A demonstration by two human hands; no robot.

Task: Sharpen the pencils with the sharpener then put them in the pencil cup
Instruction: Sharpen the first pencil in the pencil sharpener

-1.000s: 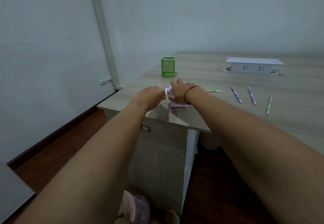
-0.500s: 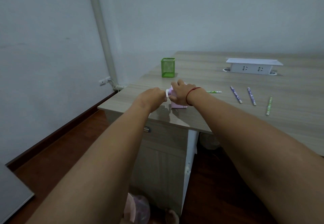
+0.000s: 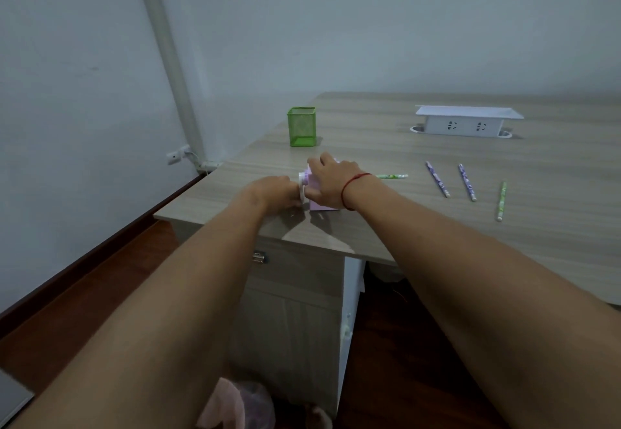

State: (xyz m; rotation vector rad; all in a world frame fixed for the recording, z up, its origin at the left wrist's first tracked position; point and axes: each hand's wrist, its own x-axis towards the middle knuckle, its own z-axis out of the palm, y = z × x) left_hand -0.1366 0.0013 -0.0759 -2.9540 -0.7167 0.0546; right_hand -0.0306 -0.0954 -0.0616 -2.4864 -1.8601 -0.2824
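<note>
Fingers (image 3: 316, 162) of the right hand (image 3: 327, 183) hold the pink sharpener (image 3: 319, 205) on the bench (image 3: 403, 227). Left hand (image 3: 274, 193) fingers curl round its white crank (image 3: 302, 186). A green pencil (image 3: 391, 176) pokes out; the cup (image 3: 301, 126) stands behind.

The sharpener (image 3: 321, 206) sits on the desk (image 3: 386, 149) near its front left corner, under my right hand (image 3: 327, 184), which holds it from above. My left hand (image 3: 276, 193) is just left of it, on the crank (image 3: 302, 187). Behind the sharpener, towards the wall, stands the pencil cup (image 3: 301, 126). One pencil (image 3: 392, 176) lies just right of my right wrist. Well to the right lie a second pencil (image 3: 437, 179), a third pencil (image 3: 467, 182) beside it, and a fourth pencil (image 3: 501, 201) rightmost and nearer me. The socket box (image 3: 465, 123) sits behind them.
</note>
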